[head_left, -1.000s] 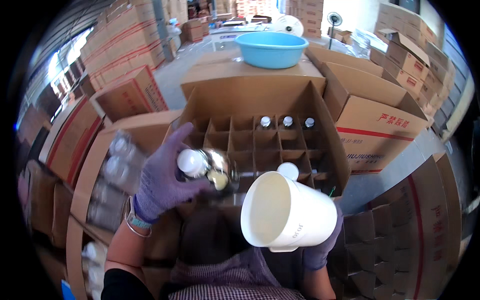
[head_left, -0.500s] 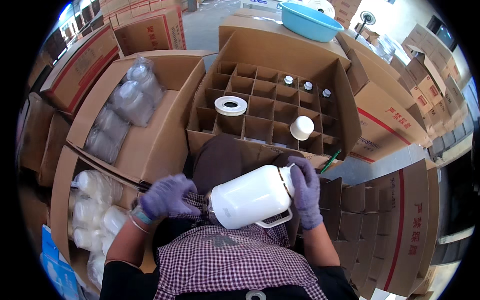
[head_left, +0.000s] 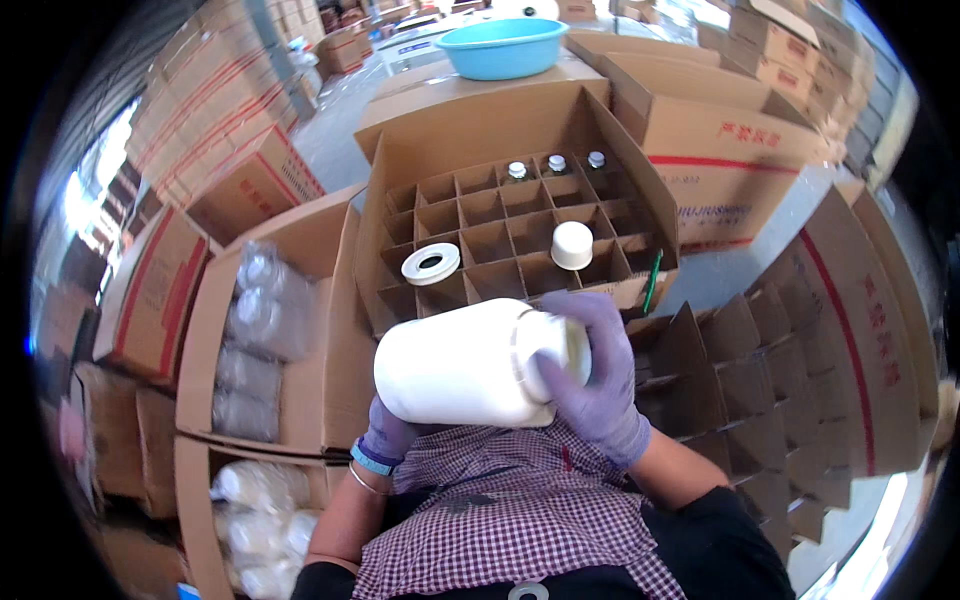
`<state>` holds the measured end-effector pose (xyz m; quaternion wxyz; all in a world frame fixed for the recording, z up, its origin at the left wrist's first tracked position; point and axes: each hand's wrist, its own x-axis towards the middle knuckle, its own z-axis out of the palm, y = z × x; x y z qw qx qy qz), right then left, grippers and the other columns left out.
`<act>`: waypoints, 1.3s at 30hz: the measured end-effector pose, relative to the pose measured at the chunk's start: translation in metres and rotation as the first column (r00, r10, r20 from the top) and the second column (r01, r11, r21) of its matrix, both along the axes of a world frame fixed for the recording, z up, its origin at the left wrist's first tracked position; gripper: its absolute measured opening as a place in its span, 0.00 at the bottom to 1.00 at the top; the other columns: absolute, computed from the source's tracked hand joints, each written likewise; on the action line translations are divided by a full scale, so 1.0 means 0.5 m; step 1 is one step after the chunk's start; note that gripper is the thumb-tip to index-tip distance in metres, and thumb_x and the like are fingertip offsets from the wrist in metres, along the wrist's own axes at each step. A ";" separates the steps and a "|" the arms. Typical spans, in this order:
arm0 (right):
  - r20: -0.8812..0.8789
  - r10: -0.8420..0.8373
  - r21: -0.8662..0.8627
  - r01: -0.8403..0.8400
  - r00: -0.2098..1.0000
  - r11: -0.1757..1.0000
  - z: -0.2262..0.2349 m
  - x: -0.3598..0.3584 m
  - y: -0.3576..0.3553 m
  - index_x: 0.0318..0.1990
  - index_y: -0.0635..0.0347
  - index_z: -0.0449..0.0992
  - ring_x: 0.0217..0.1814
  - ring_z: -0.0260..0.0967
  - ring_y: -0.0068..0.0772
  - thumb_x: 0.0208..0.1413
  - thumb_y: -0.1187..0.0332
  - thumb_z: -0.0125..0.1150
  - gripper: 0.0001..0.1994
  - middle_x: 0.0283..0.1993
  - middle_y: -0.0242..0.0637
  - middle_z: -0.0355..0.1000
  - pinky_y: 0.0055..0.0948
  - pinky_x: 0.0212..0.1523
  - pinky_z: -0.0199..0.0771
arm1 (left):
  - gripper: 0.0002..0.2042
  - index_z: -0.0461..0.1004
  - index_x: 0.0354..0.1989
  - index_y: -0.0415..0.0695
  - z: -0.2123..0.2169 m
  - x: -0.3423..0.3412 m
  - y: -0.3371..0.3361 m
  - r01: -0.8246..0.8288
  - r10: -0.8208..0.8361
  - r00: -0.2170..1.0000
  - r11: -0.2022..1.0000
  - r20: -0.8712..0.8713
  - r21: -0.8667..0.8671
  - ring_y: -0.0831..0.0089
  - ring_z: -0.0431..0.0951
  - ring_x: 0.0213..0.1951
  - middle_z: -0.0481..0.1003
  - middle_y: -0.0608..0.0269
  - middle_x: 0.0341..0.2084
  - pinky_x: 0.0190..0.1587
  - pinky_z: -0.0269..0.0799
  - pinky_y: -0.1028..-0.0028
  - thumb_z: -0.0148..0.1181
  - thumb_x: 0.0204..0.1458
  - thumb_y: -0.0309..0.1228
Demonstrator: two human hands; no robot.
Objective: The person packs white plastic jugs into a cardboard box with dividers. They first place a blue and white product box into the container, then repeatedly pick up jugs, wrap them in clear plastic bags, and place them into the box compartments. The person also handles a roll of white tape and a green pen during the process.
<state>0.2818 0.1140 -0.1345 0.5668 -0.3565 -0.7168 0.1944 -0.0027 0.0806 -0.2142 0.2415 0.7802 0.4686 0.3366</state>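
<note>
A big white plastic jar (head_left: 465, 365) lies on its side in front of my chest. My left hand (head_left: 388, 432), in a purple glove, supports its base from underneath. My right hand (head_left: 598, 380), also gloved, wraps the jar's neck and lid end. Just beyond stands an open cardboard box (head_left: 470, 140) with a grid of dividers. A white lid (head_left: 572, 244) and a white tape roll (head_left: 431, 263) rest on the dividers. Three capped bottles (head_left: 553, 164) stand in the far cells.
Left of me, open cartons (head_left: 300, 380) hold bagged clear bottles (head_left: 262, 300). A blue basin (head_left: 502, 46) sits on boxes at the back. Folded divider stacks (head_left: 740, 350) and a flattened carton (head_left: 860, 300) lie at right. A green pen (head_left: 652, 282) hangs on the box's near edge.
The jar went from upright, held by my right hand alone, to lying sideways between both hands. My left hand gave up a shiny bottle and moved under the jar's base.
</note>
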 end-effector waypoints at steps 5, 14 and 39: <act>0.140 0.357 0.193 -0.379 0.924 0.905 0.069 -0.037 -0.020 0.57 0.58 0.74 0.50 0.71 0.45 0.42 0.56 0.77 0.33 0.49 0.42 0.74 0.41 0.53 0.71 | 0.38 0.51 0.75 0.47 0.051 0.066 -0.037 0.281 0.019 0.823 0.855 0.568 -0.436 0.65 0.63 0.70 0.60 0.59 0.71 0.72 0.57 0.64 0.65 0.58 0.34; -0.099 0.309 0.024 -0.308 0.946 0.951 0.042 -0.065 -0.019 0.61 0.59 0.70 0.55 0.70 0.44 0.38 0.54 0.81 0.41 0.53 0.46 0.71 0.44 0.57 0.71 | 0.40 0.50 0.75 0.47 -0.041 0.040 -0.053 0.068 0.396 0.483 0.872 0.781 -0.484 0.62 0.59 0.71 0.59 0.56 0.71 0.74 0.52 0.62 0.65 0.58 0.41; 0.097 0.921 0.104 -0.924 0.377 0.367 0.050 -0.118 0.133 0.54 0.52 0.77 0.59 0.66 0.42 0.39 0.57 0.76 0.31 0.53 0.37 0.71 0.42 0.57 0.66 | 0.41 0.53 0.73 0.38 -0.052 -0.097 -0.106 0.152 0.572 0.472 0.697 0.671 -0.701 0.57 0.65 0.68 0.64 0.50 0.67 0.71 0.58 0.58 0.63 0.58 0.48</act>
